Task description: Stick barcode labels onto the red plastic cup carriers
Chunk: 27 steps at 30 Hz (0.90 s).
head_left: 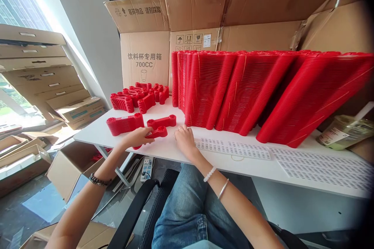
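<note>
My left hand (138, 137) is closed round one end of a red plastic link-shaped piece (159, 132), which has a round end and sits just above the white table. Just behind it lie another small stack of red pieces (162, 122) and a thicker stack (125, 123). My right hand (184, 139) rests near the table, its fingers curled together close to the foot of the tall red stacks (210, 89). Whatever its fingertips hold, if anything, is hidden. Beside it on the table lies a sheet of small printed labels (233, 148).
Several short red stacks (136, 95) stand at the back left. A second label sheet (321, 169) and a jar of greenish contents (336, 132) are on the right. An opened cardboard box (146, 46) walls the back. Cartons (67, 159) and a power strip (147, 168) lie below.
</note>
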Each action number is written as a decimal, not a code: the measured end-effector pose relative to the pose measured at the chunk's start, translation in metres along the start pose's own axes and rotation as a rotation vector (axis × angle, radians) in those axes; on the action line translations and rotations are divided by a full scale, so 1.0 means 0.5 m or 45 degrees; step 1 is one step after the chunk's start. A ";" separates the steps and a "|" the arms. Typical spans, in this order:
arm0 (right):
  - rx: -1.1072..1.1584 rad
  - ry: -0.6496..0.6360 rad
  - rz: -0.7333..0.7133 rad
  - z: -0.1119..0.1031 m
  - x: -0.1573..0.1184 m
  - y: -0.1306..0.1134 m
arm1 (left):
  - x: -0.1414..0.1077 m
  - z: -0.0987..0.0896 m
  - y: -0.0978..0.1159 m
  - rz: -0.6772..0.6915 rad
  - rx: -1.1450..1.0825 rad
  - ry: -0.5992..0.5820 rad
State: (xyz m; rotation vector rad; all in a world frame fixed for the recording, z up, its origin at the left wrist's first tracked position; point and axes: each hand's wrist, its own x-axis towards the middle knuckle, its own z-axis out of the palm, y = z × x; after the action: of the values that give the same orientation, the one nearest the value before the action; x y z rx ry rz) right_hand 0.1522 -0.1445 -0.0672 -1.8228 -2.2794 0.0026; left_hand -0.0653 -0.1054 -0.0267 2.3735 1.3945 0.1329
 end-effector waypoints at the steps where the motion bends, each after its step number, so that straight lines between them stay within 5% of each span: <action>1: -0.017 -0.012 -0.036 0.000 0.008 0.001 | 0.006 -0.001 -0.002 -0.010 0.008 -0.001; 6: 0.031 -0.036 -0.141 -0.001 0.027 0.009 | 0.022 0.007 -0.002 0.022 0.155 0.113; 10: 0.214 0.011 -0.055 -0.016 0.024 0.029 | 0.032 0.023 0.012 0.066 0.168 0.113; 15: 0.677 0.117 0.140 -0.054 0.017 0.065 | 0.053 0.045 0.024 0.126 0.150 0.055; 20: 1.271 0.026 0.089 -0.082 -0.004 0.079 | 0.044 0.047 0.037 0.140 0.138 0.091; 25: 1.661 -0.009 0.031 -0.079 -0.017 0.057 | 0.005 0.039 0.092 0.287 -0.283 0.402; 27: 1.729 0.003 0.021 -0.073 -0.019 0.043 | -0.003 0.043 0.115 0.380 -0.525 0.419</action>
State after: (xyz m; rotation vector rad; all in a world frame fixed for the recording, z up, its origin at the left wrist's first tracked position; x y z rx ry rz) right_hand 0.1814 -0.1535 -0.0362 -1.0237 -1.4619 1.1929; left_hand -0.0129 -0.1374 -0.0248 2.2488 1.0016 0.8393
